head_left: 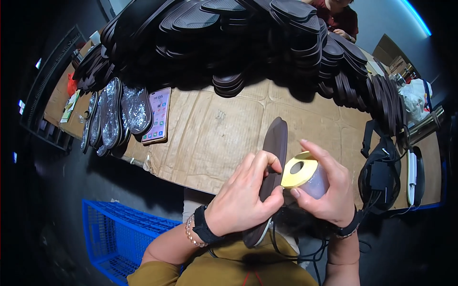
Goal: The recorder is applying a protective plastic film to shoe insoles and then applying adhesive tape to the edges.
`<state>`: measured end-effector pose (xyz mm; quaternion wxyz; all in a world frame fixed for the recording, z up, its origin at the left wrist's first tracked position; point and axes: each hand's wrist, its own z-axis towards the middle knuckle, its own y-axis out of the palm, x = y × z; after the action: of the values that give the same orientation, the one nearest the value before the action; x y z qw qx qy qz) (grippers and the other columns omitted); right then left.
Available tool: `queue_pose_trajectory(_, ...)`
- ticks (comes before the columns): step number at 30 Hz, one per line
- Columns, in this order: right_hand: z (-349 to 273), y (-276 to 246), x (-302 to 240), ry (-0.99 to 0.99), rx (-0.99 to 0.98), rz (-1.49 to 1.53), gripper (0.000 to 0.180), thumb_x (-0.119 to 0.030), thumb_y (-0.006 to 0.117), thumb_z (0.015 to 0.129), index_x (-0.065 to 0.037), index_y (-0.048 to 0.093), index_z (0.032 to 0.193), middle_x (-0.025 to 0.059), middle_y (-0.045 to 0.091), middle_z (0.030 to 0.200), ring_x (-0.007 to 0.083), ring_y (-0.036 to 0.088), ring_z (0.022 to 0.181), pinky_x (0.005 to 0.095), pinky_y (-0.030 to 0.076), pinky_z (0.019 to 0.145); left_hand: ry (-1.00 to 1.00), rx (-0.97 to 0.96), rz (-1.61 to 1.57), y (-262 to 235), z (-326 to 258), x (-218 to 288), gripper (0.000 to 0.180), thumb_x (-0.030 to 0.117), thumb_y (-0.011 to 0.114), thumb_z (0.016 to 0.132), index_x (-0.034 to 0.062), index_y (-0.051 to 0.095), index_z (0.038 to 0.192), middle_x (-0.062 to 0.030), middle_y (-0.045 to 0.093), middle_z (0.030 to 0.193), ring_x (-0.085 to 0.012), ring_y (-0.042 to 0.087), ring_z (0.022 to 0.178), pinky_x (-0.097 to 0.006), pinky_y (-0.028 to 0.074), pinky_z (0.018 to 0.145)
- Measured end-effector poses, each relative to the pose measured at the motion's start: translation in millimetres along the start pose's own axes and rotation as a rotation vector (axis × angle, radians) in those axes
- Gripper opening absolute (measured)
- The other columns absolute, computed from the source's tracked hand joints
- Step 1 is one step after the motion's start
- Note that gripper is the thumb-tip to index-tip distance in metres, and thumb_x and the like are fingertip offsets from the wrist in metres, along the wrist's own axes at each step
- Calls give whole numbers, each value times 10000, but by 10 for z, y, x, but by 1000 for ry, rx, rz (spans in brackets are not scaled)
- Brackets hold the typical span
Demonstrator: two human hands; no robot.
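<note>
Above the near edge of the cardboard-covered table, a dark brown shoe sole (pixel 275 140) stands on its long edge, pointing away from me. My left hand (pixel 245 190) grips it around the middle, with bent fingers and the thumb at its right side. In my right hand (pixel 331 188) is a roll of yellow labels or tape (pixel 307 168), its round hollow core facing up toward me. Thumb and fingers wrap the roll, which sits close against the sole. My left thumb tip is by the roll's lower edge; whether a piece is peeled off there, I cannot tell.
Tall stacks of dark soles (pixel 191 21) line the table's far side. Plastic-wrapped soles (pixel 111 114) and a phone (pixel 157 117) lie left. A black pouch with cables (pixel 380 178) is right. Below stands a blue crate (pixel 143 217). Another person (pixel 339 21) is behind the stacks.
</note>
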<state>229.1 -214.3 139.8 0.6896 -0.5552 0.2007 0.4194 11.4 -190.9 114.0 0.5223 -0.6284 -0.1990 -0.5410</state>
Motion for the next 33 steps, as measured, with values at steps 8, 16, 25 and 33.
queue_pose_trajectory(8, 46, 62, 15, -144, 215, -240, 827, -191, 955, 642, -55, 626, 1389, 173, 690, 1160, 346, 695, 1002, 413, 549, 873, 11, -8, 27, 0, -28, 19, 415, 135, 710, 839, 20, 539, 1198, -123, 547, 1090, -262, 589, 975, -371, 507, 903)
queue_pose_trajectory(16, 11, 132, -153, -44, 231, -480, 826, -104, 948, 608, -79, 645, 1375, 169, 684, 1232, 358, 677, 1059, 421, 534, 936, -2, 0, 23, 24, -30, 42, 419, 144, 716, 844, 32, 535, 1205, -141, 541, 1090, -290, 611, 1000, -400, 515, 918)
queue_pose_trajectory(25, 12, 132, -194, -19, 213, -521, 796, -120, 945, 614, -75, 658, 1356, 164, 684, 1221, 355, 680, 1054, 419, 535, 925, -3, -2, 38, 41, -24, 62, 410, 155, 708, 854, 37, 530, 1204, -153, 535, 1080, -320, 611, 1026, -424, 517, 936)
queue_pose_trajectory(33, 34, 149, -141, -29, 179, -477, 779, -176, 929, 654, -72, 636, 1368, 174, 659, 1200, 369, 660, 1031, 439, 525, 903, 4, 19, -14, 25, 18, 20, 362, 120, 700, 852, 32, 540, 1165, -104, 534, 1060, -237, 565, 938, -352, 500, 872)
